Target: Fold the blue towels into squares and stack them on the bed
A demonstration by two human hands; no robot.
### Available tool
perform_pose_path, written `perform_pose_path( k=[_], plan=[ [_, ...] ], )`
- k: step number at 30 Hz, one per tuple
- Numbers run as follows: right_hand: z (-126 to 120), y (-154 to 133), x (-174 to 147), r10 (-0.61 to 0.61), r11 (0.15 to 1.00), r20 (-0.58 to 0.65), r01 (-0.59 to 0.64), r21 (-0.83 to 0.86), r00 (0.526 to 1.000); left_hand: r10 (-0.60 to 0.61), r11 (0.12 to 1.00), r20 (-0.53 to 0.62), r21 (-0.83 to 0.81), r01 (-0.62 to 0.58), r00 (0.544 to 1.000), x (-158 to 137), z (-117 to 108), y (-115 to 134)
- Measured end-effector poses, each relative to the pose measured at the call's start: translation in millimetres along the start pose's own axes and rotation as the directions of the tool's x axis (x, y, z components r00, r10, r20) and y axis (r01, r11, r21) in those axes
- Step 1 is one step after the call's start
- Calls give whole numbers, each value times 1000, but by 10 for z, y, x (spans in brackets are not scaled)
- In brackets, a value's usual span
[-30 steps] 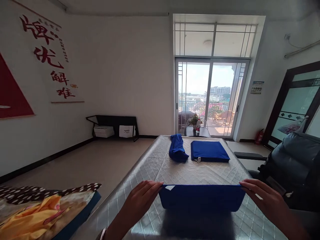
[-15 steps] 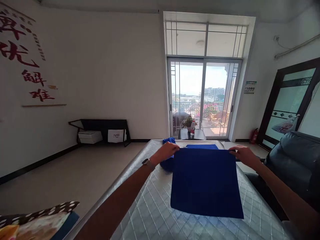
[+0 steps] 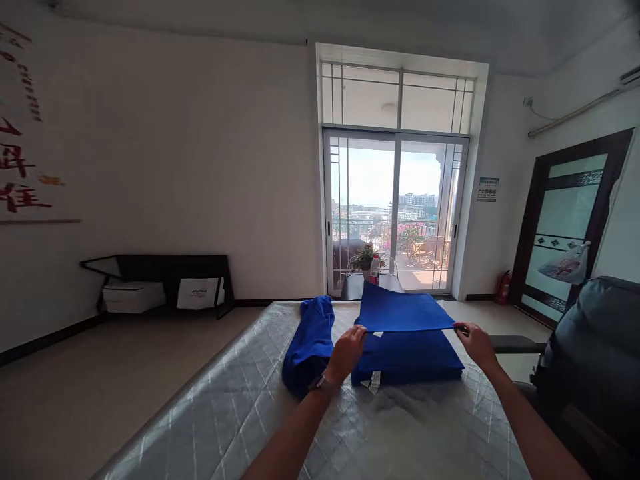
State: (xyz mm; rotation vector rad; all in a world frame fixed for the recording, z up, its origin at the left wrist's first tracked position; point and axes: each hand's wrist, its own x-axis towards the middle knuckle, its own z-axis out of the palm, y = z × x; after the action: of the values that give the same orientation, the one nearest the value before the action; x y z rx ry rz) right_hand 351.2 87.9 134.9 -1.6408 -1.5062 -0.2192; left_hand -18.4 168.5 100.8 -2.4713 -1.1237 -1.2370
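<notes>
A blue cloth (image 3: 403,312) is stretched between my two hands, its near edge taut and its far part spread out away from me. My left hand (image 3: 349,350) pinches the near left corner, and my right hand (image 3: 473,341) pinches the near right corner. Just beneath it lies a stack of folded blue cloth (image 3: 410,360), with small white tags poking out at its front left. Left of the stack, a crumpled blue cloth (image 3: 310,343) lies on the plastic-covered mattress (image 3: 225,407).
Beyond the mattress, a small table (image 3: 353,287) carries a bottle (image 3: 375,270) and a potted plant (image 3: 367,259). A black armchair (image 3: 595,353) stands close on the right. At the left wall, a low black rack (image 3: 173,270) holds white boxes.
The cloth hung down in front of me before; now it is swung forward over the stack, nearly flat. Both hands have lowered, and my view has turned slightly right.
</notes>
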Motion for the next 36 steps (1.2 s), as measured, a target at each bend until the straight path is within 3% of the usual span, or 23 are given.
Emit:
perform_pose_path(
  k=[2,4,7,11,19,26,30,36],
  plan=[
    [351,273,-275,18,1000,47,-17,-16,999,12,999,99,45,-17,995,-339,376,-113],
    [583,490,-442,34,999,69,-32,-22,997,36,997,122,61,-44,992,-543,579,-194],
    [715,700,-524,51,998,87,-48,-30,995,89,990,128,98,-102,988,-609,602,-224],
    [695,798,-547,12,996,106,-3,-88,994,156,970,156,162,-181,975,-539,476,-178],
    [657,744,-648,31,967,215,25,-255,976,241,947,223,158,-279,944,-559,418,-154],
    [652,561,-593,-148,903,176,205,-377,973,178,976,261,73,-204,949,-529,377,-132],
    [852,358,-601,-229,910,164,271,-313,960,180,983,234,-24,-180,955,-518,434,-53],
    [1159,263,-782,-197,925,389,302,-232,900,211,977,416,-111,-181,884,-579,491,-49]
  ],
)
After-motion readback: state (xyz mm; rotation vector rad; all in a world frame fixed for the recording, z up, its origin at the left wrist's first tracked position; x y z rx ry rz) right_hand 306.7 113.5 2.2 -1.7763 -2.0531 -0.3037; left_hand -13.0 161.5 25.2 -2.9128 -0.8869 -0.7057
